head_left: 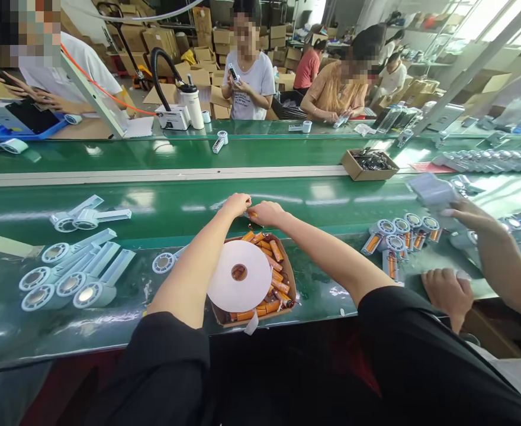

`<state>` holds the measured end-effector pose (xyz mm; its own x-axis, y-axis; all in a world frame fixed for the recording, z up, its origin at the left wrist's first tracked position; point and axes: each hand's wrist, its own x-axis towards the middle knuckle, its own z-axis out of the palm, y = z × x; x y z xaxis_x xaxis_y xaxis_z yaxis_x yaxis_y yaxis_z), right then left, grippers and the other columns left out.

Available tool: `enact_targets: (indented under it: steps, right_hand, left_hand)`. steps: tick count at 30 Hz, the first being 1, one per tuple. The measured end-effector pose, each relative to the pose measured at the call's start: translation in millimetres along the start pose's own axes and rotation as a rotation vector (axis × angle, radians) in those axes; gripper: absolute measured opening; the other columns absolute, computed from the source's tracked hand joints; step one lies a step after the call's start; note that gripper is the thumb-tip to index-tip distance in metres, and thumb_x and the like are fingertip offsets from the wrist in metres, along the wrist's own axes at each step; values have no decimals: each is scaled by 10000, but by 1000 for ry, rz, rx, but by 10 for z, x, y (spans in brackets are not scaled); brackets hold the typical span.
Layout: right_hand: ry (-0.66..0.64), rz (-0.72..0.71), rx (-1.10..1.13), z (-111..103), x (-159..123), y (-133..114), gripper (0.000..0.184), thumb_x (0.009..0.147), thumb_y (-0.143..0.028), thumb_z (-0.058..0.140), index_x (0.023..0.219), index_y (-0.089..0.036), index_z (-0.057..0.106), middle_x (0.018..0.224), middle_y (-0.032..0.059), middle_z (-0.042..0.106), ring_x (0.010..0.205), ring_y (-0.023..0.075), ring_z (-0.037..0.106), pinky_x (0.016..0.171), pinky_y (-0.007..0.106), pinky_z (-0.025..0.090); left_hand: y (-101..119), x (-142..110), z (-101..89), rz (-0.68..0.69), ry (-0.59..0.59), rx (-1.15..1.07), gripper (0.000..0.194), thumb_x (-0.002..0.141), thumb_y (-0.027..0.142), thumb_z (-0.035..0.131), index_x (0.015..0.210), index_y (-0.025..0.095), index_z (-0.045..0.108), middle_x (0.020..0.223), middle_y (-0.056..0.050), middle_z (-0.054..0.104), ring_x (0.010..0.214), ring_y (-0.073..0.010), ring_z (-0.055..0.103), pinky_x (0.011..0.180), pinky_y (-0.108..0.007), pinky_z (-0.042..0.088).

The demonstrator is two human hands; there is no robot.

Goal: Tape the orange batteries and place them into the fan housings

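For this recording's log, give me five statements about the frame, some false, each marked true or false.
1. The white roll lies on the box of orange cells. True.
2. Both the person's hands rest on the roll. False: the left hand and right hand are close together beyond it.
3. Pale-blue housings lie left of the roll. True.
4. The small carton holds orange cells. False: the carton holds dark parts.
5. The roll is black. False: white.

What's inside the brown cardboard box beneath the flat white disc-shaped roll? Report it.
Many orange cylinders show inside the brown cardboard box. The white disc-shaped roll lies over its left part, covering whatever is beneath; the box's floor cannot be seen.
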<state>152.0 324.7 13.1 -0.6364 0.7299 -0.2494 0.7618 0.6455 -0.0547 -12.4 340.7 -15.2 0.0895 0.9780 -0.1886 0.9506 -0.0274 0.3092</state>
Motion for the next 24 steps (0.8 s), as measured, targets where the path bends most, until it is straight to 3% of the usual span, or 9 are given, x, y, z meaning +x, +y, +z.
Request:
enact_targets:
  steps: [5,9,11,13,16,19,21,24]
  right_hand:
    - [-15,28,10,56,6,-27,413,1029,-414,533,1362,-267,728,1308,158,759,1187,336,726,953,421,573]
    - [24,-10,26,96,61,-8,417,1038,-390,545,1364,-200,724,1497,180,643,1333,327,643,1055,390,529]
    - [51,-42,51,121,49,73,394,1060,-378,520,1353,-216,729,1503,154,644,1356,303,626,1086,361,502]
    - [72,-48,85,157,17,180,362,1062,-362,530,1333,-238,736,1420,132,706,1312,292,654,1073,349,499]
    - [126,6,142,216,-58,328,379,1042,-309,566,1388,-223,693,1309,153,759,1224,315,697,1027,383,518]
    - [211,42,203,265,-199,402,416,1015,-174,551,1416,-148,657,1344,198,728,1287,313,651,1087,401,480]
    - [278,37,247,308,-353,397,446,1013,-117,502,1441,-111,629,1425,211,669,1351,287,595,1139,395,442]
    - [324,-8,339,430,-619,309,470,1045,-251,536,1496,-128,588,1370,186,667,1218,256,644,1072,397,506]
  left_hand:
    - [184,-33,-55,-28,3,-1,304,1025,417,669,1230,194,693,1265,-92,703,1105,-223,696,970,-443,605]
    - [402,-239,-197,-11,74,-16,285,1016,367,662,1242,196,691,1288,-112,717,1209,-268,674,1048,-461,547]
    - [470,-563,-264,38,148,-27,325,1004,316,636,1309,202,660,1370,-129,699,1331,-298,612,1117,-451,485]
    - [472,-1064,-286,112,188,-41,346,992,329,622,1321,227,650,1390,-105,700,1345,-288,600,1126,-416,471]
    - [344,-1967,-188,280,60,-41,294,920,480,699,1132,279,733,1199,-38,783,1150,-267,707,1032,-387,541]
    - [152,-2678,13,348,-19,69,627,762,508,847,1345,334,696,1459,-58,692,1402,-362,581,1192,-504,459]
    - [65,-2942,142,314,13,120,796,745,401,862,1496,353,601,1562,-71,614,1503,-390,482,1231,-571,421]
    - [30,-3124,270,287,113,104,814,762,339,841,1532,343,578,1536,-88,633,1537,-403,431,1232,-613,430]
